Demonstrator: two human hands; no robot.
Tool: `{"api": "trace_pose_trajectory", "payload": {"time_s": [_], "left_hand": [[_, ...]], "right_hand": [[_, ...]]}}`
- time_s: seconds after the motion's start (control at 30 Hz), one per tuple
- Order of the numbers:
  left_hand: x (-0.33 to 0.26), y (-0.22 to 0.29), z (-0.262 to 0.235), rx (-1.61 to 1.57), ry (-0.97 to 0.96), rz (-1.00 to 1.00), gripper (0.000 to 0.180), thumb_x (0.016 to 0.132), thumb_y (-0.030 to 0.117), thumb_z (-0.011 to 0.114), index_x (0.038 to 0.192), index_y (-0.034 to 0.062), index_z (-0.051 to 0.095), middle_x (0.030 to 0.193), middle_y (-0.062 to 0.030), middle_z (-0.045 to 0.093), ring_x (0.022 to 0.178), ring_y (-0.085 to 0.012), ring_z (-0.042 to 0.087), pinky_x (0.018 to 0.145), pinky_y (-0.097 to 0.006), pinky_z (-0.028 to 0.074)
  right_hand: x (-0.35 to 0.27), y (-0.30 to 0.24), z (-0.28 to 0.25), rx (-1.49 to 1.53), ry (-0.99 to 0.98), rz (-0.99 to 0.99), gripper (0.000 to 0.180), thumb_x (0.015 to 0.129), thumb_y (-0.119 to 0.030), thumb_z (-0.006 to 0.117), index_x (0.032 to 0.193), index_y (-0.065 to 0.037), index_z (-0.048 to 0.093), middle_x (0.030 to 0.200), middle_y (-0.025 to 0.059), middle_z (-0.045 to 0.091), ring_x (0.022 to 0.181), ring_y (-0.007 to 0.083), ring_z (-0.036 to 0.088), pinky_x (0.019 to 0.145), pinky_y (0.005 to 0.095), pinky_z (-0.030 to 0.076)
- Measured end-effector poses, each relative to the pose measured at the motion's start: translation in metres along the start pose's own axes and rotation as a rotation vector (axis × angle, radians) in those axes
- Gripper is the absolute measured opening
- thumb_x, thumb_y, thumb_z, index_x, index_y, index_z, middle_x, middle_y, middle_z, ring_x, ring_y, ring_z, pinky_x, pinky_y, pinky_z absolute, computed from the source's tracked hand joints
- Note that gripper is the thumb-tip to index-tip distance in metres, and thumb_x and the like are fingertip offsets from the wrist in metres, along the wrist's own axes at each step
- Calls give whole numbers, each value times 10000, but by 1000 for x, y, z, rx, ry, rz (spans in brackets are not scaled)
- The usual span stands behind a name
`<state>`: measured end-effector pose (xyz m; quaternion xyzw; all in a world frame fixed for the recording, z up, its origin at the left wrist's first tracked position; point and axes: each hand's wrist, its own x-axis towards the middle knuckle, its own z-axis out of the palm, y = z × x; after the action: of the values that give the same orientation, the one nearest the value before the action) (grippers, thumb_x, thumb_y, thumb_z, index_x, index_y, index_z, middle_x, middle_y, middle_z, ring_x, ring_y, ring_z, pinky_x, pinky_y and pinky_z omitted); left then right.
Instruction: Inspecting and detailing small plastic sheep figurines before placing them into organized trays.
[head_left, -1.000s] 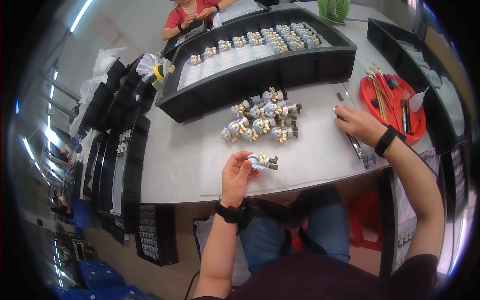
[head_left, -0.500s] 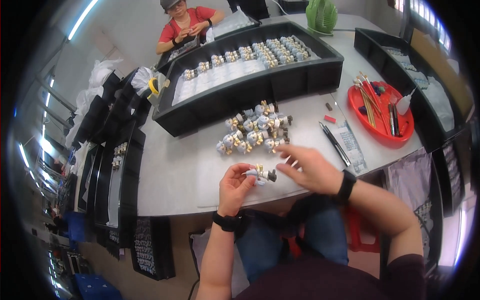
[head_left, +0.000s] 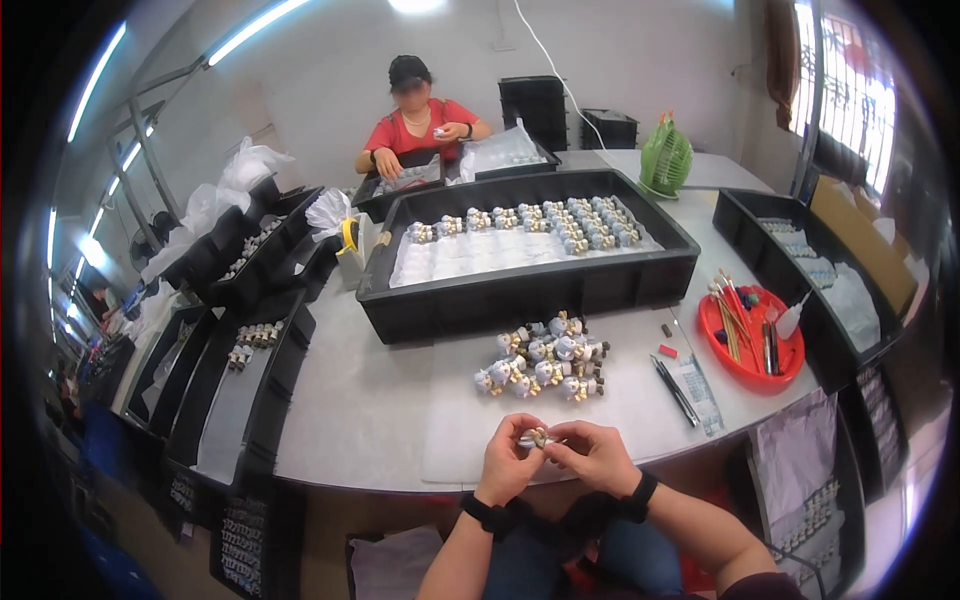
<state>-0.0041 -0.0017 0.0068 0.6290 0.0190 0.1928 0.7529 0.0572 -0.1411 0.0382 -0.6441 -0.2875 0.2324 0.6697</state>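
Observation:
Between my two hands, close to the table's near edge, is a small white-and-gold figurine (head_left: 538,437). My left hand (head_left: 508,462) pinches it from the left, fingers curled round it. From the other side my right hand (head_left: 592,455) grips it too, thumb and fingertips meeting on it; parts of the figurine are covered by fingers. Just beyond my hands lies a cluster of similar figurines (head_left: 545,357), pale blue-grey, white and gold with dark feet, lying on their sides on the white table (head_left: 345,420).
A long black tray (head_left: 520,283) with rows of figurines stands behind the cluster. On the right are pens (head_left: 676,390), a red eraser-like block (head_left: 668,351) and a red basin (head_left: 752,376) of brushes. More black trays (head_left: 300,350) flank the table. A co-worker (head_left: 425,125) sits opposite.
My right hand has come in from the right and now grips the figurine together with my left. The view has tilted up, showing more of the room.

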Motion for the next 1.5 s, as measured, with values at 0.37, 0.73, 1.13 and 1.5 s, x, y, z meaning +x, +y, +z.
{"api": "trace_pose_trajectory", "payload": {"time_s": [0.37,0.73,1.13,1.5], "left_hand": [[4,14,2,-137,23,-42,354,761,-71,580,1097,-26,480,1041,-83,536,940,-127,523,815,-246,444],[9,8,1,-183,42,-78,374,859,76,512,1202,-29,408,1076,-95,546,945,-155,548,797,-300,485],[4,-4,-11,182,16,-4,362,828,16,485,1182,-45,439,1072,-121,540,958,-174,520,861,-283,399],[0,12,0,177,70,-60,323,871,141,478,1144,-31,453,1102,-184,495,964,-282,489,854,-424,397]], "right_hand": [[7,13,-9,177,95,-8,216,839,-92,556,1012,37,552,855,79,604,738,131,585,683,254,493],[9,19,-12,291,49,-145,336,775,41,568,1086,-4,450,1117,91,507,995,152,517,868,272,435],[14,50,5,-388,319,-596,203,673,-4,553,873,6,522,805,145,516,767,327,494,704,379,415],[-112,9,-173,-434,792,-543,205,691,7,617,877,-31,540,807,96,535,740,238,541,653,322,447]]}}
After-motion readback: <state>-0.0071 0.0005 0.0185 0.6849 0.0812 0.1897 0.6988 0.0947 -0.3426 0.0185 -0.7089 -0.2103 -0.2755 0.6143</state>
